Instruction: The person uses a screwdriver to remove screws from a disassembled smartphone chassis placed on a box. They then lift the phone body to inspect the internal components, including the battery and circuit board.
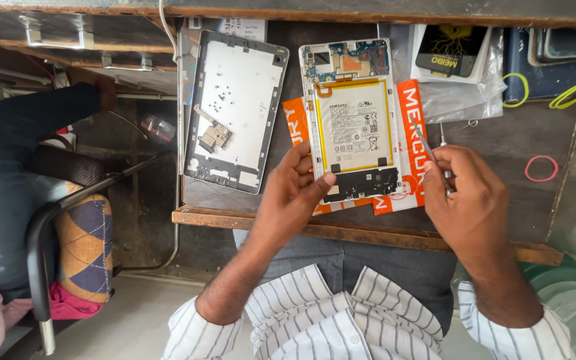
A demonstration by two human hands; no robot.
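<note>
White-framed tablet body (355, 120) lies open-backed on an orange printed sheet (411, 127) at the middle of the wooden bench (368, 235), battery (353, 125) and circuit board (347, 61) exposed. Your left hand (293, 193) pins its lower left corner: thumb pressed on the frame edge just beside the dark bottom board (363, 183), fingers curled loosely under, not clenched. Your right hand (469, 200) pinches thin metal tweezers (428, 148), fingertips closed tight on the shaft, tip angled toward the frame's right edge; tip contact cannot be told. To work well, keep the left thumb flat so the body does not slide on the sheet, and bring the tip in low, clear of the battery. Removed back cover (235, 110) lies to the left, small screws (219, 100) loose on it; mind your elbow there.
</note>
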